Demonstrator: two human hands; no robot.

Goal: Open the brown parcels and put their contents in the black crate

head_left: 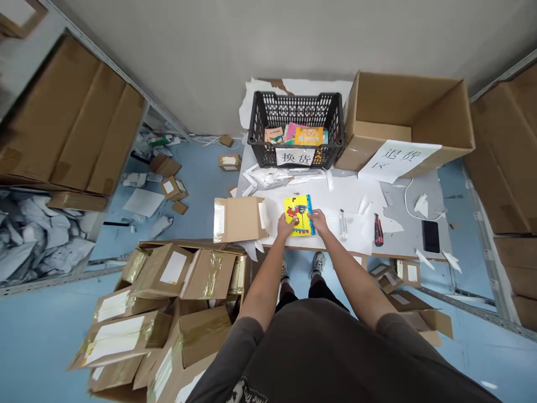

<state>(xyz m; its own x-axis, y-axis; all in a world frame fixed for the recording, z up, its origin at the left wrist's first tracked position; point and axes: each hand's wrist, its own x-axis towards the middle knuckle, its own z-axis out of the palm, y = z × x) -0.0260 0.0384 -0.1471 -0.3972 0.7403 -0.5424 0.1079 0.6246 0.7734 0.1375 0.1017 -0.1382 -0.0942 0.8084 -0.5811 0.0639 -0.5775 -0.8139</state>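
Observation:
A yellow book point(299, 208) with a blue edge and red and dark cover pictures is held over the near part of the table. My left hand point(287, 226) grips its lower left side, the thumb lying on the cover. On the opposite side, my right hand point(319, 220) is closed on the right edge. Left of the book, an opened cardboard box point(241, 219) sits at the table's corner. Beyond it stands a black plastic crate point(296, 101) with several books inside and a paper sign on its front. To the right lie a white box cutter point(343, 225) and a red and black utility knife point(378, 230).
A large open carton point(436, 112) with a paper sign stands at the table's back right. A phone point(430, 236) lies near the right edge. Several cardboard boxes point(205, 274) are heaped at lower left. Torn paper point(272, 178) litters the table.

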